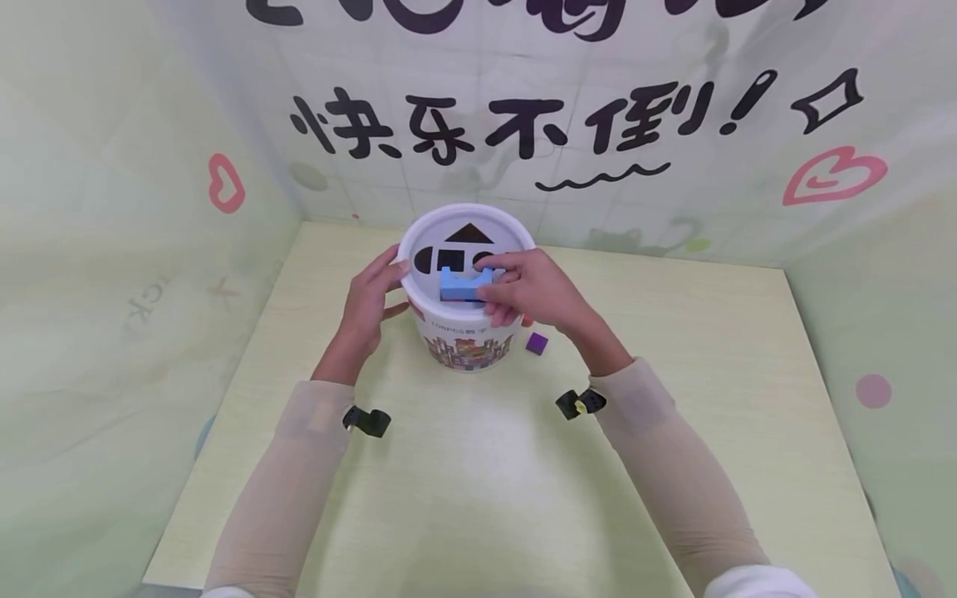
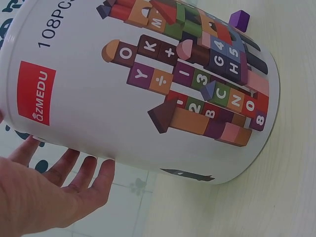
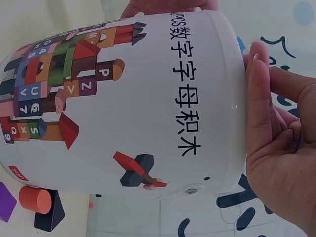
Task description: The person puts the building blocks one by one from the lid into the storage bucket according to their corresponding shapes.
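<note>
A white bucket (image 1: 467, 340) printed with toy blocks stands on the table, its lid (image 1: 516, 234) pierced by cut-out shapes. My right hand (image 1: 540, 289) pinches a light-blue block with a notched top (image 1: 459, 286) at the near part of the lid. How deep the block sits in a slot there is partly hidden. Against the bucket's left side, my left hand (image 1: 364, 301) holds on, thumb at the rim and fingers bent along the wall. The left wrist view shows those fingertips (image 2: 106, 170) touching the bucket wall.
A purple block (image 1: 536, 343) lies on the table (image 1: 478, 482) right of the bucket. Beside it, the right wrist view shows an orange-red cylinder (image 3: 35, 200) and a dark block (image 3: 49, 215). Printed sheets (image 1: 523, 199) enclose the table behind and at both sides.
</note>
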Available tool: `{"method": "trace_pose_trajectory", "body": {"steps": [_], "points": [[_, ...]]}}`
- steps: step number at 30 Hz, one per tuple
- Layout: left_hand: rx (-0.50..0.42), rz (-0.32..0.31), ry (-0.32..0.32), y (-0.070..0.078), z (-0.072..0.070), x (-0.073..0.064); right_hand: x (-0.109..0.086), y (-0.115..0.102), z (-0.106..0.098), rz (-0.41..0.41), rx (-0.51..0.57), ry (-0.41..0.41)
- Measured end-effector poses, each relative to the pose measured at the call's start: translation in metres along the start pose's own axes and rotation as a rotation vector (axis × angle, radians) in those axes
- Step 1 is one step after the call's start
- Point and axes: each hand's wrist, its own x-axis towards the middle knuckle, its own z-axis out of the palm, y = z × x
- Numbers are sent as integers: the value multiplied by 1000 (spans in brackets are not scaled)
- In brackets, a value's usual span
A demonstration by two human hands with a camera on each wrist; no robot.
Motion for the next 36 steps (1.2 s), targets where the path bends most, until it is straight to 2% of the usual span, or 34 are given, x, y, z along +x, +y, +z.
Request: {"method": "trace_pose_trajectory", "body": {"steps": [6, 13, 28, 36], "points": [[-7, 8, -11, 1, 2, 3, 2, -3, -2, 36, -49, 7], [4, 5, -10, 1, 0, 3, 5, -6, 0, 42, -77, -7], [7, 5, -9, 2, -3, 0, 5, -10, 3, 36, -72, -2], [12, 0, -11, -2, -3, -4, 2, -8, 5, 37, -54, -10]]}}
